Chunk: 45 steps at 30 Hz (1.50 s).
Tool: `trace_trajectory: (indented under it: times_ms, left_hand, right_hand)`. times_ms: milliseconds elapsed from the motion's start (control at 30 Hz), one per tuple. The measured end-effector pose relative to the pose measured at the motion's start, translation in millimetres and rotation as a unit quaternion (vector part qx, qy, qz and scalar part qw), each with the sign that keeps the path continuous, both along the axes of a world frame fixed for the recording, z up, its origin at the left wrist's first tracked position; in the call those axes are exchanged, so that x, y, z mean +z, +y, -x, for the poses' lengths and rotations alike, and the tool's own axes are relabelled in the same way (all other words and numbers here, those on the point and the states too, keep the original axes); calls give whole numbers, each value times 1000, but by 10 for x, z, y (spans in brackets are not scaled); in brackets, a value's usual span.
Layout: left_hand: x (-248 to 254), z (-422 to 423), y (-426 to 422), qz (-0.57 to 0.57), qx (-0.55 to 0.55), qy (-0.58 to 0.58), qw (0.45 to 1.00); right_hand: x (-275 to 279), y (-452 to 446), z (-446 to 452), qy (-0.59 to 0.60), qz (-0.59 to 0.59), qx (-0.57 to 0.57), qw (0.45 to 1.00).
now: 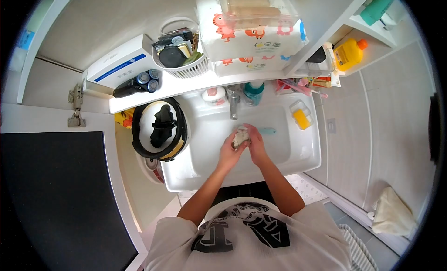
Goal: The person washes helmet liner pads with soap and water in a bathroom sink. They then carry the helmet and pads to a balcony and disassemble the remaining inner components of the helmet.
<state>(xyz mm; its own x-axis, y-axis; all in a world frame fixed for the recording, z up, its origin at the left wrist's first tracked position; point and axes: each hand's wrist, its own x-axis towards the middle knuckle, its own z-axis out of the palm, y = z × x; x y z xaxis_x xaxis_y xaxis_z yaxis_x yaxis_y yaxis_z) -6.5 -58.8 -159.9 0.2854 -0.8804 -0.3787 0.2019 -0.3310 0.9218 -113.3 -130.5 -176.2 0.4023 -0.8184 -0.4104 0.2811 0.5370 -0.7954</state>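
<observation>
Over the basin of the white sink (205, 152), my left hand (230, 152) is closed around a small whitish, lumpy wad (240, 137) with a darker grey-brown edge. It looks foamy, and I cannot make out exactly what it is. My right hand (256, 143) grips the same wad from the other side, its fingers curled over the top. Just beyond my hands stands the metal faucet (233, 103). A pale blue-green item (267, 130) lies in the basin, right of my right hand, partly hidden.
Left of the basin is a round black-rimmed container (160, 129) with a black item inside. A yellow sponge (301, 119) sits in a clear dish at right. Behind the faucet, a shelf (186, 87) bears a shaver (137, 83), a basket (188, 68) and tissue packs (251, 42). An open cabinet door (109, 124) stands at left.
</observation>
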Motion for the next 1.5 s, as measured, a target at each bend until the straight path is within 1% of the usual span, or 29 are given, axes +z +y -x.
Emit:
trace_trajectory:
  times_ms: [67,167,267,367,467,567,667,767,867,967,1067,1167,1233,1267,1367,1467,1500]
  left_hand:
    - [-55,-123,21,-28,0,2,1000]
    - [216,-264,-31,-62,-22,-39,997]
    - [82,-365,-29,-83,-12,37,996]
    - [-67,-446,13,-98,-16,62,993]
    - [-85,-482,28,-131,1,116,985]
    - [23,-470,17,-151,83,253,952]
    - [4,-418,19,-121,159,364,910]
    - [-130,-416,40,-124,196,388,892]
    - [-363,-460,87,-139,117,313,932]
    - [-80,-357,43,-153,23,165,974]
    - [17,-164,25,-45,-78,105,990]
    - [51,-182,-103,-209,-99,141,963]
    - [159,-116,-165,-146,-21,260,954]
    - [193,-88,-186,-114,19,318,941]
    - [21,-110,-238,-39,58,416,907]
    - [271,-85,-352,-29,55,432,900]
    - [261,-67,-362,-38,39,423,904]
  right_hand:
    - [133,12,67,23,-7,39,999]
    - [191,55,141,191,118,63,972]
    - [243,-32,275,131,62,118,982]
    - [299,-58,342,109,27,122,986]
    - [236,-76,397,55,-73,46,995]
    - [264,-115,417,-10,-91,15,996]
    - [265,-92,401,14,-65,-5,998]
    - [221,-81,408,66,-22,-11,997]
    - [175,-101,495,145,4,-19,989]
    - [154,-102,592,151,35,-23,988]
    - [232,-90,636,132,50,20,990]
    - [439,-118,680,91,26,-2,996]
    - [326,-163,830,96,15,-25,995]
    - [277,-176,918,99,9,-36,994]
    - [341,-170,1078,94,50,-20,994]
    - [242,-139,1212,101,75,27,992]
    - [286,-113,1198,100,58,20,993]
